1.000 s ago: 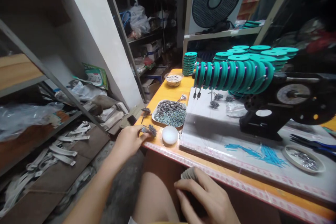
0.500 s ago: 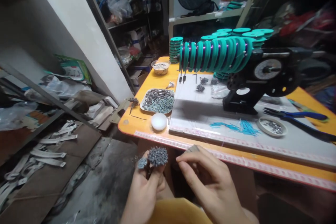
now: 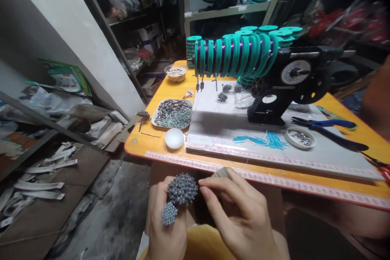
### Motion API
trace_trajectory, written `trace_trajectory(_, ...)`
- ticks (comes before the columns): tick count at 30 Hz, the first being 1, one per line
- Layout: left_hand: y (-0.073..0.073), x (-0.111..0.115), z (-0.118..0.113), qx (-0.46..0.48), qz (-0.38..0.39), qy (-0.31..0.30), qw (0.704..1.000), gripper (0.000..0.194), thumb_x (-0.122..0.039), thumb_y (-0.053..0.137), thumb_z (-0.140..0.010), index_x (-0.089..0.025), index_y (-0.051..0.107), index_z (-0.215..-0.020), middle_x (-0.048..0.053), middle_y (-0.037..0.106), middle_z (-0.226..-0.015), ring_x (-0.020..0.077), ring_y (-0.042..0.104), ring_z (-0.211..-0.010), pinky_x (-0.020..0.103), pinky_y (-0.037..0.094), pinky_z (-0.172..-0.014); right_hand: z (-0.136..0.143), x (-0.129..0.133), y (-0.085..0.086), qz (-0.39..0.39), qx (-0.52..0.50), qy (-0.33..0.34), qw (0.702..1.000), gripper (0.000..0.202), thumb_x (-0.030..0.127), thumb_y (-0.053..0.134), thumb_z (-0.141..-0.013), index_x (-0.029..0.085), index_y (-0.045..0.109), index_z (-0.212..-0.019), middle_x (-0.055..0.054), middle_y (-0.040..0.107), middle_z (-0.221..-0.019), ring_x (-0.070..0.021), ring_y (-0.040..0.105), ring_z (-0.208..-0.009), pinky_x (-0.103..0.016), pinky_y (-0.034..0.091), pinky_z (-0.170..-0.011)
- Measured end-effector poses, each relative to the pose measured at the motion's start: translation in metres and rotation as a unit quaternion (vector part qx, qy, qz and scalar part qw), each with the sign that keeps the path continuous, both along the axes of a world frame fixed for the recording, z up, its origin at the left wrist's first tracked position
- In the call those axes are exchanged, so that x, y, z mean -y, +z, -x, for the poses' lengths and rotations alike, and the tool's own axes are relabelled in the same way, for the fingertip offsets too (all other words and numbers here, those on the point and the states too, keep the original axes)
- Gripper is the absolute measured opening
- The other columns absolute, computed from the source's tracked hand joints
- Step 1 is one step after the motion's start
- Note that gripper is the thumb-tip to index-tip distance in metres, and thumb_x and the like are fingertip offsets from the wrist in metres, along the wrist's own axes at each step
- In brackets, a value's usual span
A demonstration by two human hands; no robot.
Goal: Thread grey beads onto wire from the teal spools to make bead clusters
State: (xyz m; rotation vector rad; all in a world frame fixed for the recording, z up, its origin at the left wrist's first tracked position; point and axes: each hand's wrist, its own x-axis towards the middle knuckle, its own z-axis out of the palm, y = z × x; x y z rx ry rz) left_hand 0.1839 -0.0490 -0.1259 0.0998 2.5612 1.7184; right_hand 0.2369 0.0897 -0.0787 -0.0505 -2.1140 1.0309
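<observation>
In front of the table edge my left hand [image 3: 169, 227] is closed around two bundles of small, thin pieces with their ends facing up. The larger bundle [image 3: 183, 189] is dark grey, with beaded ends packed in a round head. Below it sits a smaller, tighter blue-grey bundle [image 3: 169, 213]. My right hand [image 3: 240, 207] has thumb and forefinger pinched together just right of the dark bundle; whatever lies between the fingertips is too small to make out. A greyish wrap [image 3: 222, 172] shows on one of its fingers.
On the yellow table [image 3: 137, 144] stand a tray of small metal pieces [image 3: 173, 113], a white dome [image 3: 174, 139], light-blue sticks [image 3: 265, 140], a round dish [image 3: 300, 138] and blue-handled pliers [image 3: 329, 130]. Behind them is a black winding machine [image 3: 268, 101] carrying green spools [image 3: 237, 57].
My left hand has turned, so the bundle heads face me more and the smaller one sits lower. The pinched right fingertips are closer to the dark bundle. The camera view has shifted.
</observation>
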Motion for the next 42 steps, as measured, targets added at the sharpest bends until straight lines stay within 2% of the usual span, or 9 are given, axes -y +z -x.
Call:
trace_trajectory(4, 0.000, 0.002, 0.001, 0.003, -0.001, -0.014, 1.000, 0.047, -0.053, 0.067, -0.074, -0.011, 0.054, -0.090, 0.003, 0.058, -0.083, 0.0000, 0.053, -0.078, 0.007, 0.045, -0.073, 0.001, -0.002, 0.003, -0.005, 0.012, 0.015, 1.000, 0.018, 0.008, 0.052, -0.088, 0.007, 0.070, -0.087, -0.003, 0.048, -0.079, 0.0121, 0.040, -0.077, 0.005, 0.034, -0.067)
trace_trajectory(11, 0.025, -0.015, -0.007, 0.197, -0.114, -0.040, 0.973, 0.065, -0.057, 0.075, -0.063, -0.010, 0.055, -0.105, 0.008, 0.064, -0.106, 0.0032, 0.061, -0.088, 0.008, 0.052, -0.075, 0.001, -0.006, 0.002, 0.003, 0.018, 0.030, 0.999, 0.020, 0.007, 0.049, -0.088, 0.005, 0.068, -0.082, -0.004, 0.047, -0.078, 0.0113, 0.039, -0.076, 0.003, 0.033, -0.067)
trace_trajectory(16, 0.021, -0.007, 0.003, 0.246, -0.127, -0.060, 0.959, 0.068, -0.056, 0.077, -0.060, -0.007, 0.060, -0.103, 0.010, 0.065, -0.105, 0.0041, 0.062, -0.082, 0.011, 0.052, -0.069, -0.001, -0.005, -0.003, 0.009, 0.020, 0.043, 0.999, 0.019, 0.007, 0.050, -0.087, 0.005, 0.068, -0.082, -0.004, 0.047, -0.079, 0.0107, 0.039, -0.078, 0.003, 0.033, -0.069)
trace_trajectory(21, 0.026, -0.003, 0.003, 0.190, -0.088, -0.069, 0.975, 0.058, -0.052, 0.077, -0.062, -0.007, 0.057, -0.093, 0.007, 0.065, -0.094, 0.0034, 0.061, -0.078, 0.011, 0.050, -0.067, -0.005, -0.005, -0.003, 0.005, 0.019, 0.041, 0.999, 0.017, 0.007, 0.052, -0.088, 0.007, 0.069, -0.090, -0.004, 0.049, -0.081, 0.0108, 0.042, -0.081, 0.004, 0.036, -0.071)
trace_trajectory(26, 0.041, -0.015, -0.009, 0.074, -0.047, 0.002, 0.996, 0.039, -0.045, 0.069, -0.068, -0.010, 0.056, -0.080, 0.000, 0.060, -0.083, -0.0023, 0.056, -0.078, 0.005, 0.047, -0.080, -0.008, -0.006, -0.002, 0.011, 0.023, 0.034, 0.999, 0.016, 0.007, 0.053, -0.088, 0.006, 0.069, -0.091, -0.004, 0.051, -0.082, 0.0108, 0.043, -0.081, 0.005, 0.038, -0.070)
trace_trajectory(31, 0.029, -0.012, -0.008, -0.065, -0.010, -0.026, 0.998, 0.030, -0.041, 0.064, -0.074, -0.012, 0.057, -0.071, 0.000, 0.059, -0.074, -0.0015, 0.059, -0.075, 0.006, 0.045, -0.079, -0.010, -0.005, 0.001, 0.017, 0.022, 0.044, 0.999, 0.018, 0.007, 0.052, -0.088, 0.004, 0.069, -0.088, -0.005, 0.050, -0.082, 0.0106, 0.043, -0.081, 0.004, 0.038, -0.070)
trace_trajectory(36, 0.014, 0.000, -0.001, -0.114, 0.020, -0.043, 0.992, 0.039, -0.049, 0.064, -0.074, -0.011, 0.056, -0.067, 0.002, 0.059, -0.069, 0.0010, 0.057, -0.071, 0.009, 0.046, -0.073, -0.011, -0.005, -0.001, 0.021, 0.026, 0.044, 0.998, 0.018, 0.007, 0.051, -0.087, 0.005, 0.069, -0.088, -0.005, 0.049, -0.080, 0.0104, 0.042, -0.079, 0.004, 0.037, -0.069)
trace_trajectory(39, 0.016, 0.002, 0.000, -0.121, 0.044, -0.033, 0.991, 0.036, -0.045, 0.064, -0.076, -0.012, 0.058, -0.068, 0.002, 0.059, -0.068, 0.0003, 0.056, -0.069, 0.008, 0.047, -0.072, -0.011, -0.005, -0.002, 0.020, 0.021, 0.046, 0.999, 0.018, 0.007, 0.051, -0.087, 0.005, 0.069, -0.087, -0.005, 0.049, -0.081, 0.0105, 0.041, -0.079, 0.004, 0.037, -0.069)
trace_trajectory(42, 0.023, -0.003, -0.003, -0.193, 0.037, -0.057, 0.979, 0.031, -0.038, 0.066, -0.075, -0.011, 0.057, -0.063, 0.001, 0.058, -0.065, -0.0019, 0.056, -0.065, 0.006, 0.045, -0.067, -0.012, -0.005, -0.001, 0.011, 0.022, 0.046, 0.999, 0.020, 0.007, 0.050, -0.088, 0.005, 0.070, -0.086, -0.005, 0.049, -0.081, 0.0109, 0.041, -0.079, 0.004, 0.037, -0.069)
